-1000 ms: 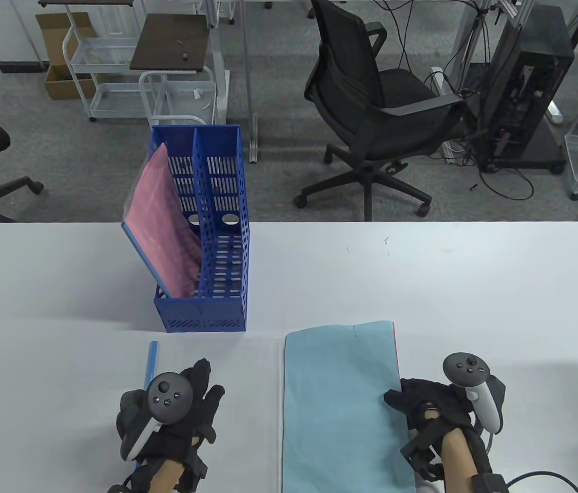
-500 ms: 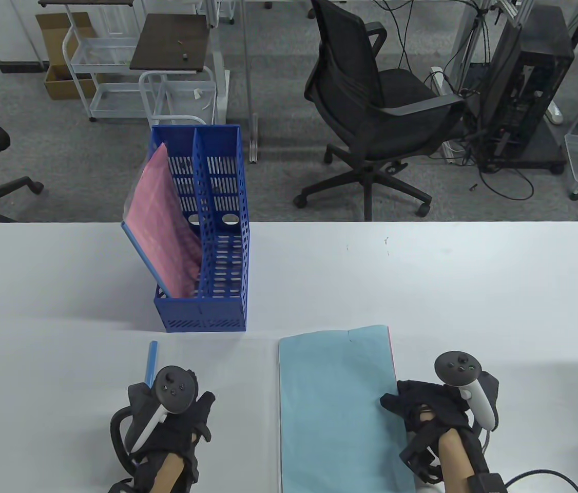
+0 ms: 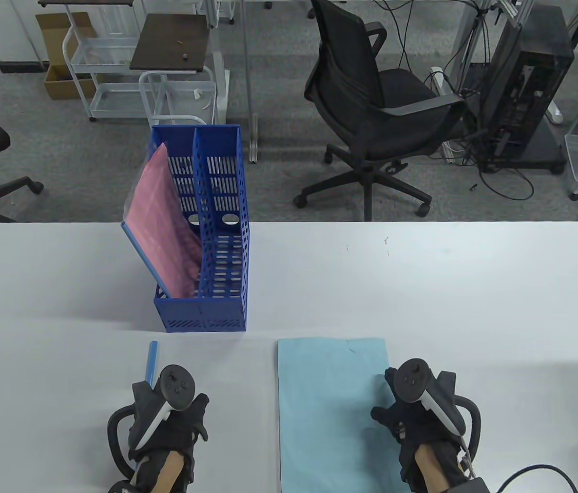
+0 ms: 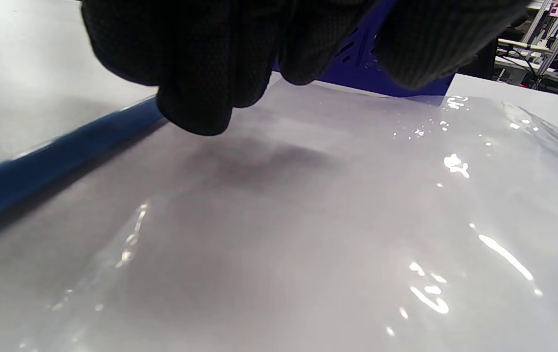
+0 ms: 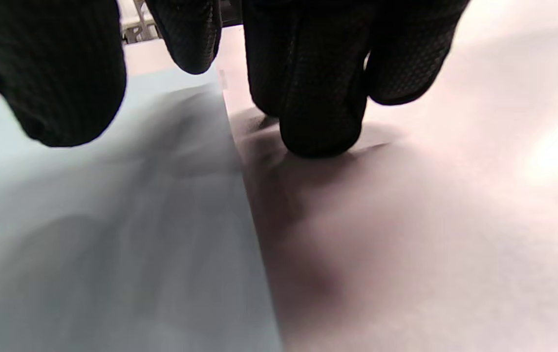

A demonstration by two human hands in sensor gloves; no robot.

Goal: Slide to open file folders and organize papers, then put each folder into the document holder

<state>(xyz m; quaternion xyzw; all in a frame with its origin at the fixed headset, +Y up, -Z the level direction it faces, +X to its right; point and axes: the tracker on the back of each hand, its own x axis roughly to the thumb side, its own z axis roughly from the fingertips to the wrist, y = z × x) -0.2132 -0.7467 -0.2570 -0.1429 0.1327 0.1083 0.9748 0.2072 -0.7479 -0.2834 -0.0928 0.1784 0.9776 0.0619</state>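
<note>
Right hand (image 3: pixel 422 416) has squared the blue papers (image 3: pixel 332 411); pink edge hidden.

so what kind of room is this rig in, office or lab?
Looks like an office-style lab or workshop, probably. Beyond the white table there are office chairs on grey carpet, an open computer tower with loose cables, and white wire carts.
</note>
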